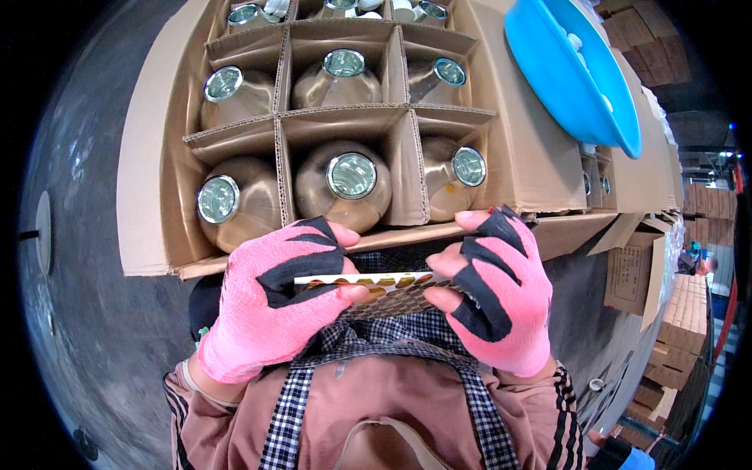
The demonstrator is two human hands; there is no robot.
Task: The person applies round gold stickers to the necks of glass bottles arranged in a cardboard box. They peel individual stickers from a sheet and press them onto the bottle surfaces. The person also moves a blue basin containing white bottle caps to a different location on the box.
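Note:
A sheet of gold stickers (384, 294) with a white edge is held in front of my chest, tilted so that its face shows only narrowly. Fingers and thumb of my left hand (286, 290), in a pink and black fingerless glove, pinch its left end. My right hand (505, 286), gloved alike, closes on the right end with the thumb below and fingers above. Just beyond both hands stands an open cardboard box (149, 172) with dividers. Big clear glass bottles with silver rims sit in its cells, among them a front middle bottle (341, 196). The front right bottle (448, 197) bears a small orange-gold spot.
A blue plastic basin (560, 86) with small white pieces rests at the right on cardboard flaps. White pieces (403, 9) also lie among the far bottles. More cardboard boxes (681, 313) are stacked at the right. Grey floor (94, 313) stretches along the left.

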